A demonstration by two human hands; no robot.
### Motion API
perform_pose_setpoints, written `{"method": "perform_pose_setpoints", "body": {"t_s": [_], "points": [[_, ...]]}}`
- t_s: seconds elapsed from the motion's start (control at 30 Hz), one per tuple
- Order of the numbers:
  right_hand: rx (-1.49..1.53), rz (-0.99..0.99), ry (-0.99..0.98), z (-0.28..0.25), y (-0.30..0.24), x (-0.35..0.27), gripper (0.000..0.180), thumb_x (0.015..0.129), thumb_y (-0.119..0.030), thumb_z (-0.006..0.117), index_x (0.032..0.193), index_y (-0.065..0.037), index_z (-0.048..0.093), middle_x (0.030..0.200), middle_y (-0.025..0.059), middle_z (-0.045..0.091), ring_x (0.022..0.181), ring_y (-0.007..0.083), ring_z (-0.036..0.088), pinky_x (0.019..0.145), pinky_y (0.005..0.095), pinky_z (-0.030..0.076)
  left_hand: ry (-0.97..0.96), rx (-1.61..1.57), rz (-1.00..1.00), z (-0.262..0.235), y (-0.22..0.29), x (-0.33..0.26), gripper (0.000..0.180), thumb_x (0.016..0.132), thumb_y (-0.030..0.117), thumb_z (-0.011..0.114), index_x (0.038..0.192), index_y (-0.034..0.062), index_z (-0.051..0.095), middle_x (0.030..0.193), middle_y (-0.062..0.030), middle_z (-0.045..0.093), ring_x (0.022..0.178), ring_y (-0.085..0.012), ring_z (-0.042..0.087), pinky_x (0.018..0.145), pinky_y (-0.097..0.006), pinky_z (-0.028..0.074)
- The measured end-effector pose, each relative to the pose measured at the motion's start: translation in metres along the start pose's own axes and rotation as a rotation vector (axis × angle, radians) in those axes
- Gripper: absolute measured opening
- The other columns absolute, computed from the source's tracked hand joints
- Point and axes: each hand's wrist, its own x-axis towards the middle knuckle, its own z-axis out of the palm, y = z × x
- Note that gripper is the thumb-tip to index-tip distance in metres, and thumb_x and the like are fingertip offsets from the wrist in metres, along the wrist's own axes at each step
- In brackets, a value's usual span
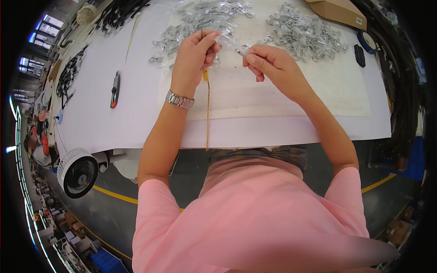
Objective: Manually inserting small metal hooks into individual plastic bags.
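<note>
Between my hands a small clear plastic bag (227,42) is stretched out. My left hand (196,53) is closed, thumb and fingers pinching one end of it. At the other end my right hand (272,66) is closed on a small silvery metal piece (240,52), which looks like a hook or clasp; its exact kind is partly hidden. Just beyond my hands lies a pile of metal hooks in clear bags (182,34). A second such pile (302,34) spreads to the right. Below my left hand an orange cord (208,109) with a yellow end runs to the table's front edge.
A box cutter (115,89) lies on the white table (141,118) to the left, near black straps (70,73). At the right are a blue tape roll (367,42), a black object (359,55) and a cardboard box (339,11). A fan (78,174) stands by the front left edge.
</note>
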Motion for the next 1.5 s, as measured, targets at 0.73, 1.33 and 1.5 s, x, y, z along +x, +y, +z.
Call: {"method": "perform_pose_setpoints", "body": {"t_s": [0.73, 1.33, 1.5], "points": [[-0.192, 0.039, 0.218, 0.003, 0.015, -0.001, 0.029, 0.105, -0.026, 0.059, 0.091, -0.001, 0.067, 0.069, 0.0038, 0.06, 0.062, 0.0106, 0.054, 0.06, 0.0304, 0.047, -0.394, 0.495, 0.139, 0.025, 0.005, -0.021, 0.035, 0.105, 0.01, 0.05, 0.136, 0.0032, 0.064, 0.081, -0.0027, 0.072, 0.065, -0.0076, 0.05, 0.061, -0.025, 0.044], [0.994, 0.176, 0.45, -0.071, 0.027, 0.023, 0.039, 0.106, -0.026, 0.061, 0.131, 0.004, 0.06, 0.133, 0.0153, 0.068, 0.099, 0.0175, 0.07, 0.085, 0.0291, 0.058, 0.002, 0.31, 0.167, 0.005, 0.001, -0.004, 0.028, 0.107, 0.018, 0.053, 0.117, -0.0003, 0.072, 0.077, 0.0027, 0.064, 0.058, -0.0014, 0.045, 0.052, -0.019, 0.035], [-0.433, 0.071, 0.235, -0.024, 0.016, 0.041, 0.037, 0.099, -0.031, 0.068, 0.123, -0.002, 0.065, 0.113, 0.0128, 0.073, 0.091, 0.0237, 0.071, 0.081, 0.0361, 0.058, -0.007, 0.125, 0.089, -0.007, -0.003, 0.001, 0.027, 0.108, 0.02, 0.056, 0.115, 0.001, 0.073, 0.078, 0.0035, 0.064, 0.058, -0.0008, 0.046, 0.05, -0.019, 0.035]]}}
